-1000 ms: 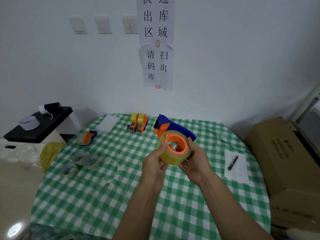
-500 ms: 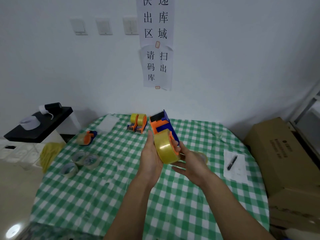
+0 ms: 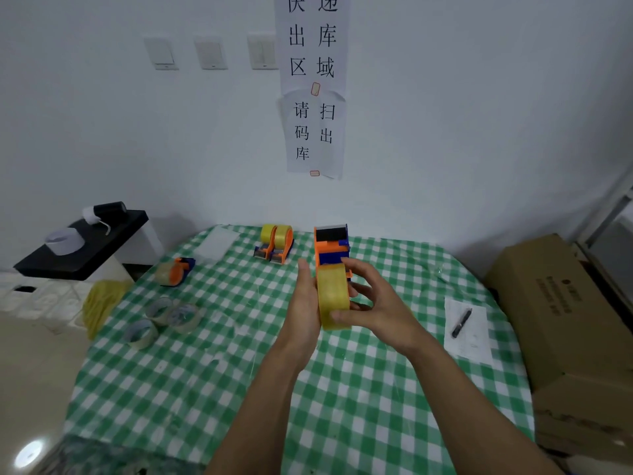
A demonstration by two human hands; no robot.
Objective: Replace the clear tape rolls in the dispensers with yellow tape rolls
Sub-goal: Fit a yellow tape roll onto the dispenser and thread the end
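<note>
Left hand (image 3: 303, 303) flat against the left side of the yellow tape roll (image 3: 334, 299), fingers straight; right hand (image 3: 375, 310) curled round its right edge. Held edge-on above the tabletop (image 3: 239, 354), orange-and-blue dispenser (image 3: 330, 248) directly behind. 3 clear rolls (image 3: 164, 317) well left.

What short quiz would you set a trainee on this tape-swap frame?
1. True or false: the dispenser between the left hand and right hand carries a yellow tape roll.
2. How many loose clear rolls lie on the tablecloth?
3. Where does the pen lie? A: on the paper sheet. B: among the clear rolls. C: in the left hand.
Key: 1 true; 2 three; 3 A.
</note>
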